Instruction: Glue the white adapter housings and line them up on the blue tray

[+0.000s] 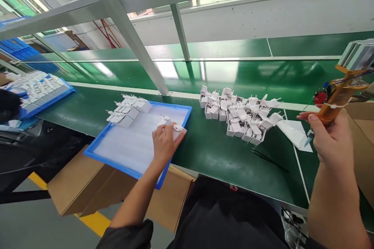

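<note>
My left hand grips a small white plastic plug housing with metal pins, over the right side of a blue-rimmed tray. Just behind the fingers, another white housing sits on the tray's pale liner. A block of similar housings stands at the tray's back left corner. Raised on the far right, my right hand is closed around an orange glue gun with a blue nozzle tip pointing down. Several open white housings with loose covers cluster between my hands.
Black tweezers and a white paper sheet lie on the green bench. A second filled tray is at left, beside a person's dark shape. Cardboard boxes stand below; grey frame posts rise behind.
</note>
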`<action>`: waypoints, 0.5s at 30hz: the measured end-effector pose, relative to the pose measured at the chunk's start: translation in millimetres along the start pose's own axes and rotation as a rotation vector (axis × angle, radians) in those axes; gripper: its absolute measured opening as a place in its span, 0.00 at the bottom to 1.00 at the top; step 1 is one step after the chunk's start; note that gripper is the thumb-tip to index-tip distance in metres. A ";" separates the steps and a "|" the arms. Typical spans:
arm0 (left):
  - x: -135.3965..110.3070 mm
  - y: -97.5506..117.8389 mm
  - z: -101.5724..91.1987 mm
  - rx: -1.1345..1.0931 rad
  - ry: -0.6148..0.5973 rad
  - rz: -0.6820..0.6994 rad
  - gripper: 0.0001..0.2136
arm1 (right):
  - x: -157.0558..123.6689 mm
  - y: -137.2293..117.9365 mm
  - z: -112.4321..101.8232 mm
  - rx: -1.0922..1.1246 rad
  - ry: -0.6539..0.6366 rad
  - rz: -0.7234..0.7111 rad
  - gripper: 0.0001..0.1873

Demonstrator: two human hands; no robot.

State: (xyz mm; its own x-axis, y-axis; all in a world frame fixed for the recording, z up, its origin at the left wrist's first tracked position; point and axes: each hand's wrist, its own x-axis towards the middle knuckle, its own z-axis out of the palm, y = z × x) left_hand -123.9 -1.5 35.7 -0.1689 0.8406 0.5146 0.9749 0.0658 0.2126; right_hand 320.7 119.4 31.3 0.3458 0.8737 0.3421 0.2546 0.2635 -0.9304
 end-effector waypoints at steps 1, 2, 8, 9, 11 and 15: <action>6.9 -14.2 3.9 0.083 0.004 0.057 0.21 | -0.3 -0.5 0.0 -0.005 -0.006 0.011 0.25; 13.3 -26.6 8.2 0.147 -0.007 0.105 0.20 | -0.8 -1.5 0.0 -0.006 -0.016 0.023 0.25; 29.6 -50.8 20.2 0.315 -0.008 0.157 0.24 | -5.7 -12.4 -0.8 -0.022 -0.082 0.078 0.22; 31.3 -47.3 19.5 0.303 0.011 0.151 0.26 | -7.0 -14.3 -1.1 -0.031 -0.089 0.082 0.21; 37.7 -34.5 20.5 0.227 0.022 0.179 0.29 | -9.7 -17.6 -1.5 -0.048 -0.107 0.085 0.22; 62.8 9.3 45.4 -0.098 -0.183 0.255 0.30 | -14.8 -23.0 -1.0 -0.074 -0.135 0.069 0.22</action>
State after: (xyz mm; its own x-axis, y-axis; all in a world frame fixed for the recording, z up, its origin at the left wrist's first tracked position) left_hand -118.9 76.4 32.3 0.1166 0.9066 0.4056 0.9624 -0.2041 0.1795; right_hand 310.6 100.0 47.8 0.2415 0.9371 0.2522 0.3022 0.1743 -0.9372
